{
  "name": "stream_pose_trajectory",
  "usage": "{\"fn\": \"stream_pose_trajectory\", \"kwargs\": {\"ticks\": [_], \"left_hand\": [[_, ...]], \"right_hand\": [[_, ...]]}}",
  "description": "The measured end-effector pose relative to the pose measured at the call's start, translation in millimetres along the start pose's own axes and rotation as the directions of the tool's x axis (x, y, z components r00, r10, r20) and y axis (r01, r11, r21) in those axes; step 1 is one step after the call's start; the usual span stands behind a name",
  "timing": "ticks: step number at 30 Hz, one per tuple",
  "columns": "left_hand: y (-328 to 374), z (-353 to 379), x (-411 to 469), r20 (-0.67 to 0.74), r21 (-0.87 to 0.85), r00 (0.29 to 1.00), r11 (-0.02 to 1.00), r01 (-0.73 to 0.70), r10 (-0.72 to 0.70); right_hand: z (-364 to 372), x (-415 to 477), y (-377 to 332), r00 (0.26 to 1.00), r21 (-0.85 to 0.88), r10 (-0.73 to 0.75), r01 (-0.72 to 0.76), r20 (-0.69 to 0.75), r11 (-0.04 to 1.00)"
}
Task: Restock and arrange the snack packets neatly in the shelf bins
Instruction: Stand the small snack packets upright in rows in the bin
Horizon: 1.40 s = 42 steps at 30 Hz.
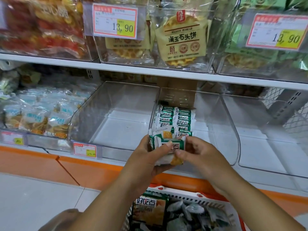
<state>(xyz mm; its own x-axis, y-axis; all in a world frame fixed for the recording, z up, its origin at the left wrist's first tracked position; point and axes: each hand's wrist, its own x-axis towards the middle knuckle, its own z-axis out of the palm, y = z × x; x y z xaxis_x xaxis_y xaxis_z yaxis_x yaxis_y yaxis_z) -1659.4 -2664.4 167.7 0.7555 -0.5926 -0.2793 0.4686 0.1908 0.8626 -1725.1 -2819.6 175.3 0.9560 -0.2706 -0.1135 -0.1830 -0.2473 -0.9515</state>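
Snack packets (174,120): two rows in one clear bin (216,124), one stack (170,147) gripped by left hand (150,157) and right hand (203,157).

Printed 13,90 on yellow patch of middle price tag (115,20) and right price tag (276,30), up top. Printed 淘玉石头饼 on beige packet (182,39), 好吃点 on green packet (148,207) in basket (183,194). Cannot read held packet's (176,142) half-covered lettering or blurred lower tag (85,150).

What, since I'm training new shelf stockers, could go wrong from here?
The left hand and right hand pinch several packets at once above the basket; one might slip out. The rows in the bin stand on edge with open space to their right, so pushing more in could tip them sideways.
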Motion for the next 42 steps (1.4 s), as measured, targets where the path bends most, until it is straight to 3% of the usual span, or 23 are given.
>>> {"fn": "stream_pose_trajectory", "kwargs": {"ticks": [4,7,10,14,27,30,32,35,38,42], "left_hand": [[5.4,-4.9,8.1,-0.163,0.001,0.985,0.999,-0.049,0.048],[10.3,-15.4,12.6,-0.266,0.062,0.961,0.996,-0.069,0.083],[11.3,-26.4,13.9,-0.298,0.083,0.951,0.995,-0.055,0.077],[8.4,-38.2,15.0,-0.303,0.067,0.951,0.997,-0.047,0.065],[9.3,-42.9,12.9,-0.169,0.121,0.981,0.990,-0.073,0.093],[7.5,-34.7,12.9,-0.143,0.145,0.986,0.987,-0.066,0.087],[6.6,-26.7,13.5,-0.128,0.160,0.989,0.986,-0.056,0.077],[4.5,-13.1,12.7,-0.144,0.189,0.986,0.981,-0.052,0.080],[2.9,-3.5,8.8,-0.126,0.295,0.985,0.953,-0.075,0.116],[2.0,2.0,2.9,-0.083,0.460,0.977,0.877,-0.138,0.198]], "right_hand": [[-34.7,28.8,7.9,0.975,0.068,0.026,-0.012,-0.221,0.998],[-57.6,62.3,24.9,0.932,-0.203,-0.002,-0.077,-0.361,0.976],[-60.7,86.2,45.5,0.946,-0.449,0.062,-0.209,-0.320,0.869],[-50.4,107.5,69.2,0.963,-0.606,0.188,-0.268,-0.193,0.749],[-41.5,111.3,60.8,0.950,-0.548,0.257,-0.312,-0.176,0.776],[-45.6,100.2,51.3,0.951,-0.614,0.157,-0.292,-0.266,0.733],[-43.9,86.5,36.1,0.960,-0.557,0.050,-0.201,-0.274,0.806],[-32.7,53.5,1.4,0.998,-0.206,0.017,-0.029,-0.062,0.978],[-19.4,24.6,-15.0,0.991,-0.014,-0.011,0.014,0.136,1.000],[-17.1,16.3,-5.9,0.994,0.005,0.005,-0.006,0.111,1.000]]}}
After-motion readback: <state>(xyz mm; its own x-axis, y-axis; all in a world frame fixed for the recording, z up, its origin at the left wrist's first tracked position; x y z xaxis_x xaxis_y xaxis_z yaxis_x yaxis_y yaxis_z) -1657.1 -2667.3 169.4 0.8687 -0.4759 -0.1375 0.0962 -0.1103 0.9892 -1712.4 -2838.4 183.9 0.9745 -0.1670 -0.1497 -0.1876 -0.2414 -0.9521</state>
